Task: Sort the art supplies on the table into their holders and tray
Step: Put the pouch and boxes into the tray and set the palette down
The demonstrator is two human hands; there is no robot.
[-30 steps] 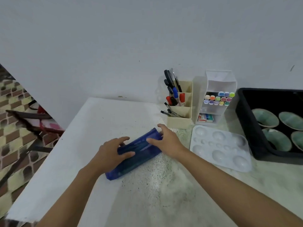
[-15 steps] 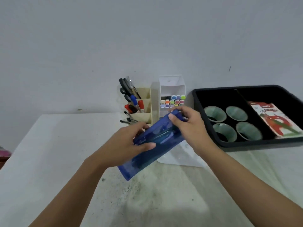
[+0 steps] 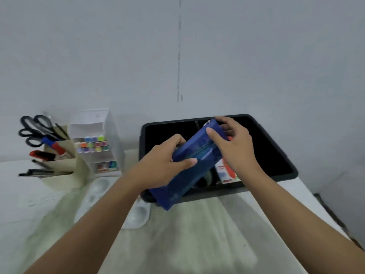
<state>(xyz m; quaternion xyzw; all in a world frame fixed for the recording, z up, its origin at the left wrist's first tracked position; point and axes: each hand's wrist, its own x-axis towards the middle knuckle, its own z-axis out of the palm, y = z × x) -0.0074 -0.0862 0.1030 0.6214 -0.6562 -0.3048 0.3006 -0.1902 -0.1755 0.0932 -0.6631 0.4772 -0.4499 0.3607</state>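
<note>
A blue see-through pencil pouch [image 3: 189, 167] hangs tilted over the front of the black tray [image 3: 276, 155], its zip end up and far. My left hand [image 3: 164, 165] grips its lower half, thumb across the front. My right hand [image 3: 231, 147] grips its upper end. Under the pouch, inside the tray, a red and white booklet [image 3: 225, 173] and part of a pale green bowl [image 3: 208, 177] show. The rest of the tray's contents are hidden by my hands.
A beige holder [image 3: 65, 167] with scissors [image 3: 35, 127], markers and pens stands at the left. Beside it a white organiser [image 3: 98, 143] holds coloured markers. A white paint palette [image 3: 136, 214] lies on the table under my left forearm. The table's right edge runs close to the tray.
Both hands carried the pouch from the table's left-middle up and to the right, over the black tray. The view swung right with them.
</note>
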